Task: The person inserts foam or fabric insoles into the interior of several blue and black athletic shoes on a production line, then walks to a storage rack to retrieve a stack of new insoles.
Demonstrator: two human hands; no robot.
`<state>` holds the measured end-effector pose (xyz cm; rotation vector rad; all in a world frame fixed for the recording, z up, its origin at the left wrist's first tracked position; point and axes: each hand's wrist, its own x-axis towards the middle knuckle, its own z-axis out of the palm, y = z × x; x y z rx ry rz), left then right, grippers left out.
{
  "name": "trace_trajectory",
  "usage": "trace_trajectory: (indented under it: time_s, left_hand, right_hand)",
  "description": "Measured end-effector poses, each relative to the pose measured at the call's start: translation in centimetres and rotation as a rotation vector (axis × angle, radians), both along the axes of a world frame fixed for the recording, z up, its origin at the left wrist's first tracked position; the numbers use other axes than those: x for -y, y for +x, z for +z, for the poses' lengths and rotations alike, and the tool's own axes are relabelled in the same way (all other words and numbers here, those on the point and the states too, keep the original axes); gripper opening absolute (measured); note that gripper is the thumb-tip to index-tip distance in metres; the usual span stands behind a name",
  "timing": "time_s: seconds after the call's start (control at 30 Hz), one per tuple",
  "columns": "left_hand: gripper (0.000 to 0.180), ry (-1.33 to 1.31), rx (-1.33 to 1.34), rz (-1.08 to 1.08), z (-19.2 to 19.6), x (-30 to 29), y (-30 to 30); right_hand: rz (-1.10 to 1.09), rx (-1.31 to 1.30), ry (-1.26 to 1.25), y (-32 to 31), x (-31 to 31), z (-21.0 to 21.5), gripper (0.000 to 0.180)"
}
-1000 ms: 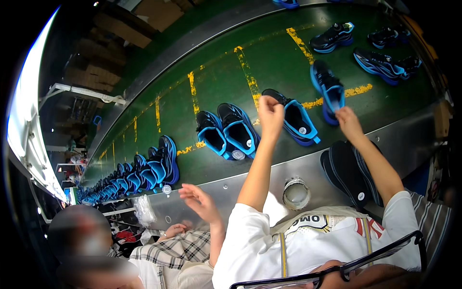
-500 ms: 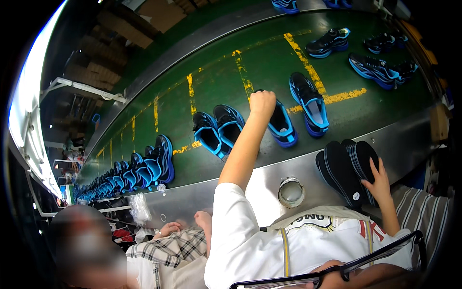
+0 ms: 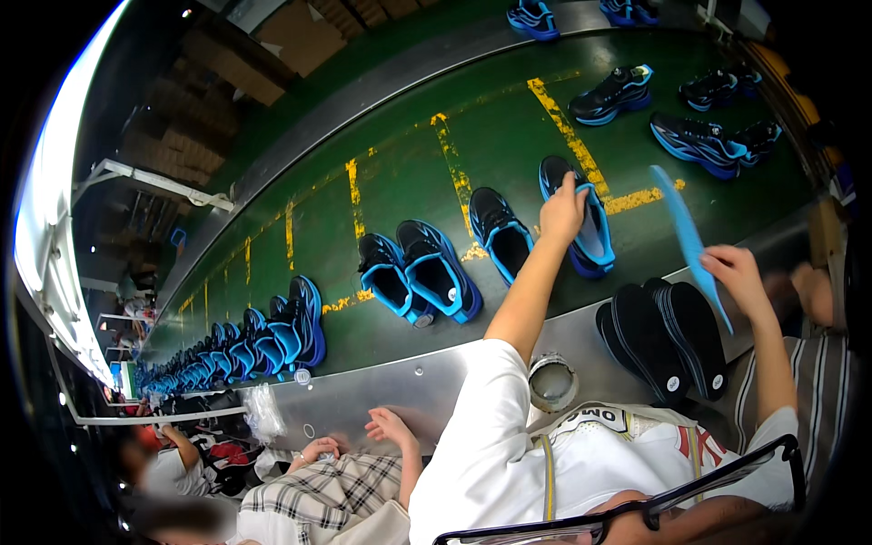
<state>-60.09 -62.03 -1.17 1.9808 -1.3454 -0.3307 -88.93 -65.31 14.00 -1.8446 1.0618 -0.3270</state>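
Hands: left hand [image 3: 563, 211] grips the blue-and-black shoe [image 3: 576, 214] on the green belt [image 3: 400, 182]; right hand [image 3: 738, 272] now pinches a raised blue insole [image 3: 687, 234], having left the black insole stack [image 3: 661, 336].
Room: bare belt lies beyond the shoe; the metal edge [image 3: 381, 395] runs nearest.

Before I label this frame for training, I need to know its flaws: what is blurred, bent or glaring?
Head view: fisheye bends the green belt and its yellow lines toward the rim, with black corners; bright glare runs down the left edge; the blue insole in the right hand is slightly smeared; the left hand on a shoe is sharp; the person at lower left is blurred.
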Motion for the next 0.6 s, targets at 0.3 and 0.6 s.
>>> trace_trajectory:
  time_s: [0.3,0.6]
  left_hand:
    - [0.039,0.003,-0.290,0.118,0.3,0.5,-0.1]
    - [0.031,-0.071,-0.442,0.049,-0.8,-0.2,0.1]
  right_hand:
    - [0.456,-0.379,0.000,13.0,3.0,-7.3,0.015]
    - [0.405,-0.378,-0.758,13.4,-0.8,-13.6,0.023]
